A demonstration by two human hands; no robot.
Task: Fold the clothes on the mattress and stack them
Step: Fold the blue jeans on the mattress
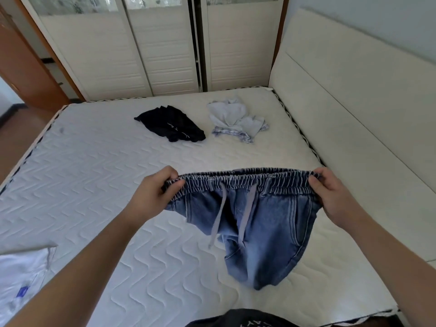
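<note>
Left hand [151,194] and right hand [330,192] pinch blue denim drawstring shorts [259,223] by waistband ends (stretched crosswise), legs hanging above white quilted mattress [99,166].

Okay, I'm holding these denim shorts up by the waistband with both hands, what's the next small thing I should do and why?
Probably lower the denim shorts flat onto the bare mattress in front of you. Your left hand and right hand pinch the waistband ends, so the legs hang bunched and twisted in the air; laid flat, they can be smoothed and folded in half.
</note>
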